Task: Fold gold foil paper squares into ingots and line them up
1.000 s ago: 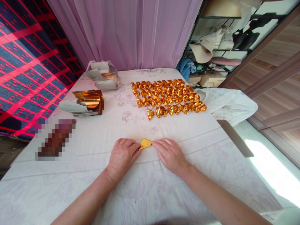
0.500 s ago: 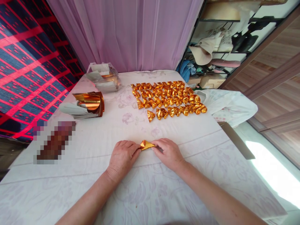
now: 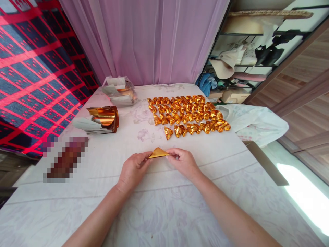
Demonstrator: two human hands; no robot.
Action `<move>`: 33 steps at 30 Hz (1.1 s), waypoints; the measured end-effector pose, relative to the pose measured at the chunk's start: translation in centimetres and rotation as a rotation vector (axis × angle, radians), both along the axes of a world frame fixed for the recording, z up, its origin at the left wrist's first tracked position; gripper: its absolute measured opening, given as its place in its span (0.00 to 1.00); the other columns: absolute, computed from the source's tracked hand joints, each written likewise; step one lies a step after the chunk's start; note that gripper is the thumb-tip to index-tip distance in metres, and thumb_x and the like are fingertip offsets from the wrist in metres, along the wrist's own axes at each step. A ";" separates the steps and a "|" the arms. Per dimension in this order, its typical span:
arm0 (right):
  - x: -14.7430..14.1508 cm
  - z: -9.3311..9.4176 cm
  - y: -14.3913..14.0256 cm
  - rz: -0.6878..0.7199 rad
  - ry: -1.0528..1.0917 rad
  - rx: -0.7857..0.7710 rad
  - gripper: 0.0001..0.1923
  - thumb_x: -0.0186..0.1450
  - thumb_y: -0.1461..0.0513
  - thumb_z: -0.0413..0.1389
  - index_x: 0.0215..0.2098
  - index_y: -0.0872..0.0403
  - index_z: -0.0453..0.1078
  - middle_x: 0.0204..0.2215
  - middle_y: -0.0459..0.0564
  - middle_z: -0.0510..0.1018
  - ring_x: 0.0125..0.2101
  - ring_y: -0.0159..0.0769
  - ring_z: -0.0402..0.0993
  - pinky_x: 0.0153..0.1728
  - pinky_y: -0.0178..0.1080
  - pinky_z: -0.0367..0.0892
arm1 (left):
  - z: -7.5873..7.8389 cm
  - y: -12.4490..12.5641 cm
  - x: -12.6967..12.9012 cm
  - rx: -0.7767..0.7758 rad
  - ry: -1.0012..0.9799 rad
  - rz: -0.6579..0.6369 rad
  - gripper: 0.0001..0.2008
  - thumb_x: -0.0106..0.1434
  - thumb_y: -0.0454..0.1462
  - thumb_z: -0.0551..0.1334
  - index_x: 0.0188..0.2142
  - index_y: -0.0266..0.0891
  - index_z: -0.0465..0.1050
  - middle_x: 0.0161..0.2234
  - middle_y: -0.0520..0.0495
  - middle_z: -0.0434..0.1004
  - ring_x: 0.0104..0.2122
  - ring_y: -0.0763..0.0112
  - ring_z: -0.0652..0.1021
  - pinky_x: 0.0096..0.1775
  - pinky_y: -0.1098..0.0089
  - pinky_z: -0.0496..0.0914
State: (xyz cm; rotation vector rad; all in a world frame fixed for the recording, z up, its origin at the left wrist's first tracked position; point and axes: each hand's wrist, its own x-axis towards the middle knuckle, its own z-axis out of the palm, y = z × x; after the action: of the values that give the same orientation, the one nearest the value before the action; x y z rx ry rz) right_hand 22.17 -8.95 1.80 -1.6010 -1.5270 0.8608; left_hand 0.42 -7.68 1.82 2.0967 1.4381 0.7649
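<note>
We hold a gold foil triangle (image 3: 157,153) between our left hand (image 3: 133,168) and right hand (image 3: 183,162), each pinching one end just above the cloth-covered tabletop (image 3: 159,206). Farther away lie rows of folded gold pieces (image 3: 187,113), with a stack of gold foil sheets (image 3: 102,118) to their left.

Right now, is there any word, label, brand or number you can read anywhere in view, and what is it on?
None can be read.
Gold paper piece held by both hands: no print.
Folded gold pieces and gold sheet stack: no print.
Cartons on the shelf floor: any marks too small to read.
</note>
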 end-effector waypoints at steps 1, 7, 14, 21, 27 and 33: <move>-0.2 0.0 0.4 -0.007 0.014 -0.013 0.12 0.58 0.59 0.57 0.37 0.51 0.79 0.30 0.46 0.83 0.26 0.33 0.75 0.30 0.35 0.70 | -0.1 0.3 0.1 -0.030 -0.066 0.036 0.15 0.62 0.40 0.61 0.48 0.46 0.79 0.40 0.50 0.84 0.36 0.66 0.80 0.42 0.67 0.74; -1.6 -0.2 2.7 -0.077 0.015 -0.021 0.12 0.57 0.62 0.56 0.37 0.50 0.78 0.28 0.44 0.81 0.26 0.33 0.75 0.30 0.35 0.68 | -0.5 2.2 1.2 -0.190 -0.359 0.245 0.17 0.56 0.41 0.63 0.44 0.41 0.82 0.36 0.48 0.84 0.30 0.69 0.78 0.36 0.70 0.73; -2.7 -1.2 3.3 -0.174 -0.052 0.111 0.08 0.56 0.61 0.56 0.33 0.48 0.76 0.28 0.43 0.80 0.26 0.33 0.73 0.32 0.36 0.68 | -0.9 3.0 2.2 -0.258 -0.496 0.381 0.20 0.52 0.44 0.63 0.43 0.39 0.82 0.29 0.49 0.82 0.25 0.73 0.75 0.30 0.73 0.69; -3.3 -1.8 3.3 -0.210 -0.017 0.158 0.08 0.55 0.61 0.55 0.32 0.49 0.74 0.28 0.43 0.80 0.27 0.34 0.73 0.33 0.36 0.69 | -0.6 2.4 2.3 -0.184 -0.469 0.387 0.17 0.54 0.44 0.62 0.41 0.40 0.81 0.26 0.52 0.78 0.22 0.76 0.70 0.27 0.74 0.68; -3.3 -1.8 3.1 -0.178 -0.042 0.244 0.06 0.57 0.61 0.55 0.32 0.50 0.73 0.29 0.45 0.80 0.28 0.34 0.73 0.34 0.35 0.68 | -0.8 1.9 2.3 -0.124 -0.409 0.392 0.15 0.56 0.42 0.61 0.41 0.40 0.80 0.28 0.52 0.78 0.22 0.76 0.70 0.28 0.74 0.69; -3.3 -1.9 2.9 -0.151 -0.110 0.300 0.05 0.61 0.61 0.54 0.33 0.51 0.72 0.29 0.46 0.80 0.29 0.34 0.73 0.34 0.35 0.67 | -1.0 1.9 2.4 -0.095 -0.361 0.366 0.14 0.56 0.40 0.60 0.41 0.41 0.79 0.30 0.52 0.80 0.25 0.74 0.73 0.31 0.73 0.70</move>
State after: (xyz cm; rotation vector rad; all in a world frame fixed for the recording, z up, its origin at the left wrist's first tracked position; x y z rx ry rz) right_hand 18.89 -6.04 -0.09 -1.5365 -1.5072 0.4437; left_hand 2.84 -5.76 0.78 1.5413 1.6271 1.1241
